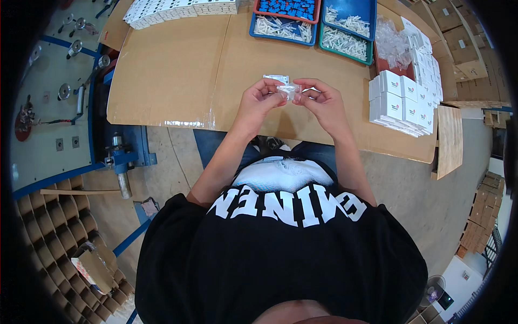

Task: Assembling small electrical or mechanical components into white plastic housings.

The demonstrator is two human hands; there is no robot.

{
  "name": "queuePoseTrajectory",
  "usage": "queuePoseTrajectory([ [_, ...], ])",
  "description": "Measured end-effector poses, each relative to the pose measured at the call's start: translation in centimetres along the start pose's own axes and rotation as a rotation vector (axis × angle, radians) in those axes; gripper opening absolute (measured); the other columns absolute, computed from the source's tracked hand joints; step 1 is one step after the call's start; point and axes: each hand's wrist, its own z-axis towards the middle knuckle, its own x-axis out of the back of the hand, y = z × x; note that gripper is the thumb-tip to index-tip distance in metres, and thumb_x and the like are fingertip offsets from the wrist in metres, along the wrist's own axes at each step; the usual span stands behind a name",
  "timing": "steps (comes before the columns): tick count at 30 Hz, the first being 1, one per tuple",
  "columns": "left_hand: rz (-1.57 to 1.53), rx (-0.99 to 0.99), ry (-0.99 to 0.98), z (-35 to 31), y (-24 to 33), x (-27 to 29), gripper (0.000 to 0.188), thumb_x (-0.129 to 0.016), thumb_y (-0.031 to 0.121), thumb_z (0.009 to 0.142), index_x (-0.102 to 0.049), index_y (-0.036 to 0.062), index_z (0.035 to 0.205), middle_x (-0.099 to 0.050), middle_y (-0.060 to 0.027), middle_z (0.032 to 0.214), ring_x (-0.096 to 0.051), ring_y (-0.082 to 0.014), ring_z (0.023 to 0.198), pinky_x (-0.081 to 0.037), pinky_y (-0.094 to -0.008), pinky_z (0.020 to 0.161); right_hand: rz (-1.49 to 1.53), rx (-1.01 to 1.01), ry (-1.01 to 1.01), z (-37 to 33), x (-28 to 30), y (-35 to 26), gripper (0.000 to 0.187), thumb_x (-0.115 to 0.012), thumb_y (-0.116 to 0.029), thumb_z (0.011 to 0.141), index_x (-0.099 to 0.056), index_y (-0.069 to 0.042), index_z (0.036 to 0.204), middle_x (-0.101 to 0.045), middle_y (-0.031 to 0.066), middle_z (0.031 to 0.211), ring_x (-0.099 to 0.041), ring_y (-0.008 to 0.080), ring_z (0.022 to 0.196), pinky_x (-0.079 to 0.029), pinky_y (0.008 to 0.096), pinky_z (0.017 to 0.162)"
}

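Above the near part of the cardboard-covered table, my left hand and my right hand pinch a small clear plastic bag between thumbs and fingers. Something whitish shows in the bag, too small to make out. Just beyond my left fingertips is a small white box with dark printing, partly hidden by that hand. Both hands are closed, close together, with the bag stretched between them.
Cardboard covers the table. At its far side stand trays of white plastic pieces and a tray of blue pieces. Stacked white boxes and clear bags are on the right; more boxes line the far left. A machine stands left.
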Motion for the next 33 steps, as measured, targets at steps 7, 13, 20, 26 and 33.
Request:
queuePoseTrajectory([
  [7, 0.183, -0.132, 0.010, -0.5, 0.7, -0.7, 0.028, -0.069, 0.002, 0.093, -0.064, 0.0003, 0.120, -0.068, -0.0059, 0.104, -0.067, -0.0122, 0.090, -0.056, -0.0263, 0.082, -0.157, -0.001, 0.032, -0.1, 0.4, 0.3, 0.035, -0.064, 0.006, 0.093, -0.063, 0.005, 0.128, -0.069, 0.0069, 0.103, -0.067, 0.0128, 0.094, -0.058, 0.0281, 0.089],
  [13, 0.522, -0.165, -0.088, -0.7, 1.0, 0.0, 0.036, -0.075, 0.005, 0.091, -0.066, 0.0034, 0.126, -0.064, -0.0040, 0.105, -0.062, -0.0071, 0.083, -0.051, -0.0219, 0.075, -0.231, 0.004, 0.040, -0.1, 0.9, 0.7, 0.029, -0.065, 0.004, 0.094, -0.067, 0.003, 0.123, -0.070, 0.0060, 0.101, -0.067, 0.0118, 0.093, -0.058, 0.0266, 0.087],
  [20, 0.604, -0.111, -0.064, -0.9, 1.2, -0.2, 0.025, -0.070, 0.012, 0.096, -0.070, 0.0022, 0.119, -0.071, -0.0054, 0.095, -0.063, -0.0081, 0.082, -0.052, -0.0243, 0.074, -0.283, 0.064, 0.104, 0.1, 1.7, 1.9, 0.019, -0.066, -0.004, 0.097, -0.070, 0.003, 0.114, -0.072, 0.0073, 0.098, -0.071, 0.0149, 0.089, -0.058, 0.0266, 0.078],
  [26, 0.330, -0.054, -0.075, 0.3, -0.5, 1.5, 0.024, -0.065, 0.014, 0.100, -0.070, -0.0013, 0.118, -0.073, -0.0065, 0.096, -0.065, -0.0100, 0.086, -0.053, -0.0249, 0.075, -0.191, -0.053, 0.047, 0.3, 1.1, 1.6, 0.018, -0.065, -0.004, 0.098, -0.069, 0.003, 0.114, -0.073, 0.0089, 0.100, -0.072, 0.0156, 0.086, -0.058, 0.0266, 0.079],
  [33, 0.310, 0.036, -0.041, 2.3, -0.6, 2.7, 0.024, -0.065, 0.010, 0.098, -0.071, -0.0001, 0.119, -0.073, -0.0051, 0.101, -0.065, -0.0093, 0.085, -0.053, -0.0237, 0.075, -0.247, 0.013, 0.093, 2.0, 1.6, 4.4, 0.016, -0.063, 0.000, 0.097, -0.071, 0.004, 0.110, -0.073, 0.0072, 0.097, -0.070, 0.0139, 0.086, -0.059, 0.0269, 0.080],
])
